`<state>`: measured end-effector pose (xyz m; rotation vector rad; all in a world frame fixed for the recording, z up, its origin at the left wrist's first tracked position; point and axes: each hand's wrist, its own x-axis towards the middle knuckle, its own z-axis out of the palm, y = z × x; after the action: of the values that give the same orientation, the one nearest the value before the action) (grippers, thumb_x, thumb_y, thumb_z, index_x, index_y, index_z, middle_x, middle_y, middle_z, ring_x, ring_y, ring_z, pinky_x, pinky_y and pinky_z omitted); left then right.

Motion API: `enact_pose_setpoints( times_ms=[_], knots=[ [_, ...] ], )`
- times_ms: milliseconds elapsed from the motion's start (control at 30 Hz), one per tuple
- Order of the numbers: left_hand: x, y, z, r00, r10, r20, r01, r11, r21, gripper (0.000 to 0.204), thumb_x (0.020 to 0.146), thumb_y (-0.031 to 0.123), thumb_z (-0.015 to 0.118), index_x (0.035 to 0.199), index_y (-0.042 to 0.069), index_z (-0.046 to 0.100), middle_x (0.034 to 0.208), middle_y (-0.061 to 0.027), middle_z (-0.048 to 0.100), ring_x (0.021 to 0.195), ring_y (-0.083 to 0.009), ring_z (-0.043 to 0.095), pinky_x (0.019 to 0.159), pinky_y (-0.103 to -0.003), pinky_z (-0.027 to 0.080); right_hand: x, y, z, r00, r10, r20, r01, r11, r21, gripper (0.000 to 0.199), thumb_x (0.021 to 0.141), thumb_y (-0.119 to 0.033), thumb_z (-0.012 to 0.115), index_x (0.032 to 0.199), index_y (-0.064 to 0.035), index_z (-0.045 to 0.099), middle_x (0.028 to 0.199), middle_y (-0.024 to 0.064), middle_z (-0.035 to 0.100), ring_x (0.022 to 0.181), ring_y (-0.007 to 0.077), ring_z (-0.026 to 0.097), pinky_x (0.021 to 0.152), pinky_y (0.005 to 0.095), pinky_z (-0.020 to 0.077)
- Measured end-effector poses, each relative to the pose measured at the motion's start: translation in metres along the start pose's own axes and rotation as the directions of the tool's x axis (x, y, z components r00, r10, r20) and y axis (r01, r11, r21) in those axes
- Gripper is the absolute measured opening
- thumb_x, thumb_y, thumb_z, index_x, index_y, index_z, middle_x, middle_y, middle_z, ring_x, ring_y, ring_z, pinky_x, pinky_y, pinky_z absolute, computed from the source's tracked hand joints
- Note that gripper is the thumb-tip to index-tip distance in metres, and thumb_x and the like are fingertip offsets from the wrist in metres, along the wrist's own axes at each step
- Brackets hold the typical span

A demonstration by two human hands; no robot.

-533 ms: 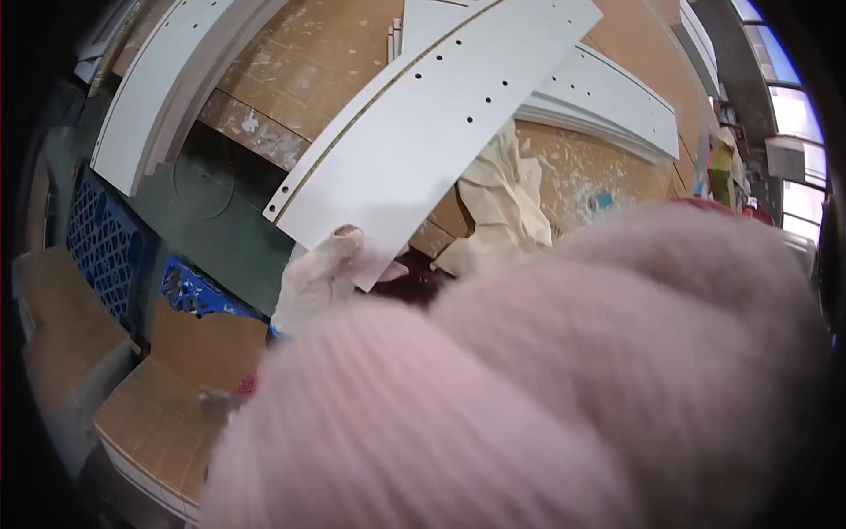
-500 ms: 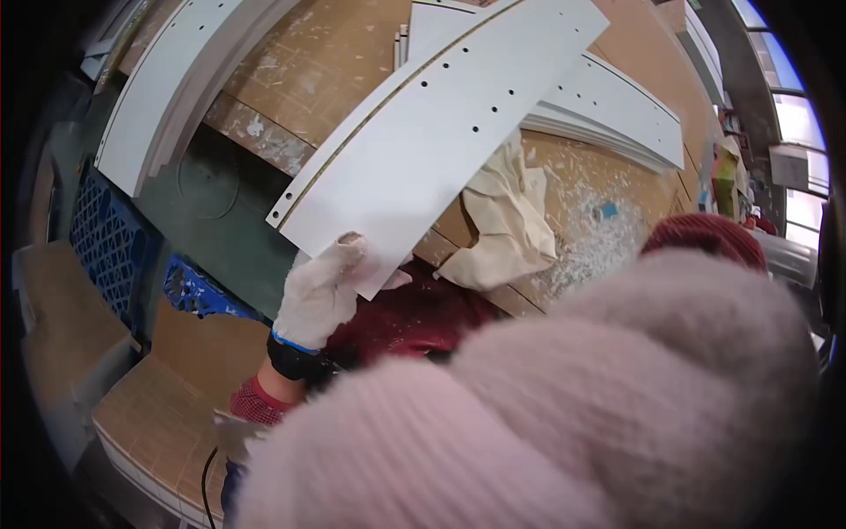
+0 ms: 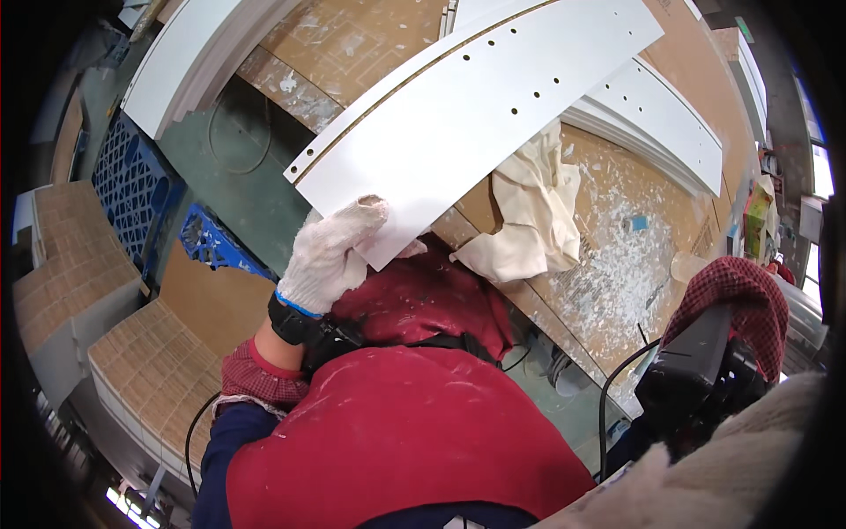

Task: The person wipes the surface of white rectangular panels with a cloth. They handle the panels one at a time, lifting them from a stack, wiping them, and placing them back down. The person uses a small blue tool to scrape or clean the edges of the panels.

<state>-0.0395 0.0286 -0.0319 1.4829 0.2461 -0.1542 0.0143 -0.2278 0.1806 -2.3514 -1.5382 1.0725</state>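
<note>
My left hand (image 3: 330, 251), in a white knit glove with a worn thumb, grips the near end of a long white panel (image 3: 441, 132). The panel has a narrow groove along one edge and several dark holes. It slants up to the far right, above the workbench. My right hand (image 3: 749, 458), also gloved, is raised very close to the camera at the lower right. It is blurred and cut off, so its fingers cannot be made out. A crumpled cream cloth (image 3: 533, 212) lies on the bench beside the held panel.
Stacked white panels (image 3: 661, 123) lie at the far right of the bench, and more curved white pieces (image 3: 181, 66) stand at the left. White flakes (image 3: 608, 282) cover part of the cardboard bench top (image 3: 573, 326). Blue plastic pallets (image 3: 132, 189) and cardboard-topped stacks (image 3: 150, 379) flank me on the left.
My right hand has moved from across the front of the view to the lower right, uncovering my red apron. My left hand still holds the panel; the whole view has shifted slightly.
</note>
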Motion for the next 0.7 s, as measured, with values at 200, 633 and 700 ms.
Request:
enact_pose_setpoints(
  times_ms=[200,633,700],
  knots=[
    [0.013,0.030,0.008,0.937,-0.291,0.195,0.338,0.603,-0.723,0.026,0.089,-0.003,0.052,0.115,-0.010,0.053,0.108,-0.0223,0.062,0.100,-0.0344,0.065,0.087,-0.042,0.056,0.012,0.010,-0.025,0.978,0.139,-0.158,-0.150,0.987,-0.057,0.024,0.080,-0.016,0.056,0.103,-0.0104,0.061,0.085,0.0053,0.064,0.077,0.0212,0.067,0.059,0.0301,0.0525],
    [-0.017,0.036,-0.012,0.948,-0.318,-0.002,0.204,0.613,-0.764,0.053,0.082,-0.002,0.054,0.131,-0.011,0.036,0.120,-0.0278,0.053,0.104,-0.0417,0.061,0.077,-0.053,0.059,0.169,0.058,0.021,0.915,-0.162,-0.370,0.105,0.980,-0.169,0.023,0.081,-0.012,0.056,0.103,-0.0055,0.056,0.087,0.0073,0.060,0.079,0.0215,0.065,0.064,0.0299,0.0516],
    [-0.022,0.033,-0.020,0.938,-0.345,-0.011,0.215,0.610,-0.763,0.053,0.081,-0.003,0.054,0.129,-0.013,0.036,0.115,-0.0291,0.056,0.098,-0.0423,0.064,0.074,-0.054,0.060,0.173,0.065,0.017,0.912,-0.156,-0.379,0.097,0.981,-0.170,0.026,0.081,-0.011,0.056,0.105,-0.0045,0.055,0.089,0.0081,0.060,0.081,0.0226,0.065,0.066,0.0305,0.0525]
  ],
)
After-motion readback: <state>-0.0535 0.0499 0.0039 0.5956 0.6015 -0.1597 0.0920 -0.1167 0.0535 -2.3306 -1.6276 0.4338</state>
